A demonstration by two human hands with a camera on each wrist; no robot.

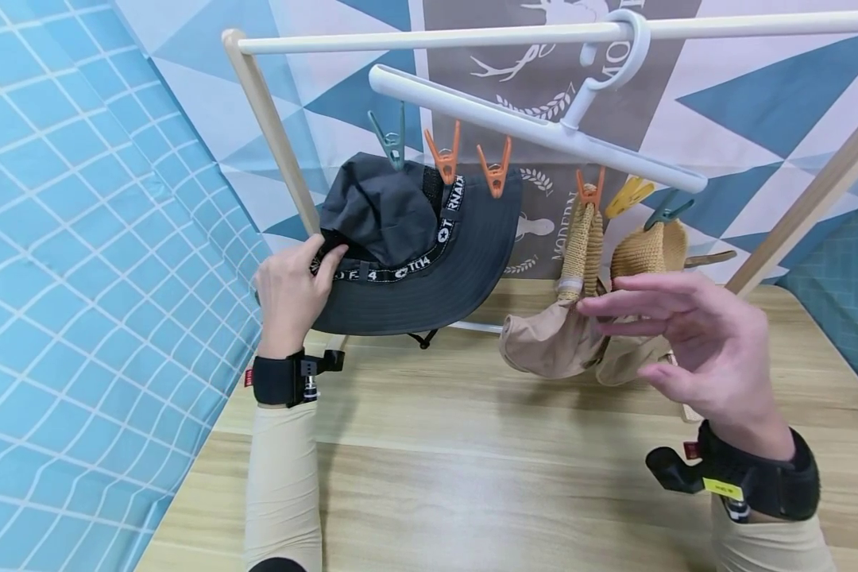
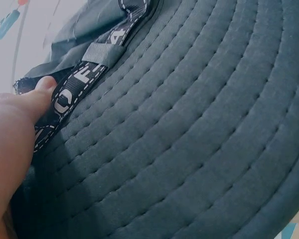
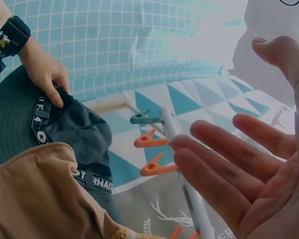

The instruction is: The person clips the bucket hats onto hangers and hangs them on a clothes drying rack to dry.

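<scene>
My left hand (image 1: 291, 294) pinches the inner band of a dark grey wide-brimmed hat (image 1: 415, 306), thumb inside the crown. The left wrist view shows the thumb against the lettered band (image 2: 70, 97) and the stitched brim (image 2: 189, 134). Held fairly straight and apart, the fingers of my right hand (image 1: 715, 342) hold nothing, near a tan hat (image 1: 550, 342) with a woven part. A white hanger (image 1: 536, 131) carries several clothespins. The green clothespin (image 3: 145, 118) and two orange clothespins (image 3: 152, 141) stand apart from the dark hat in the right wrist view.
The hanger hooks over a white rail (image 1: 429, 41) on a wooden frame (image 1: 272, 127). An orange clothespin (image 1: 590, 187) and a dark green clothespin (image 1: 668, 210) are at the tan hat's top, a yellow clothespin (image 1: 629, 195) between them. Below lies a wooden tabletop (image 1: 472, 469).
</scene>
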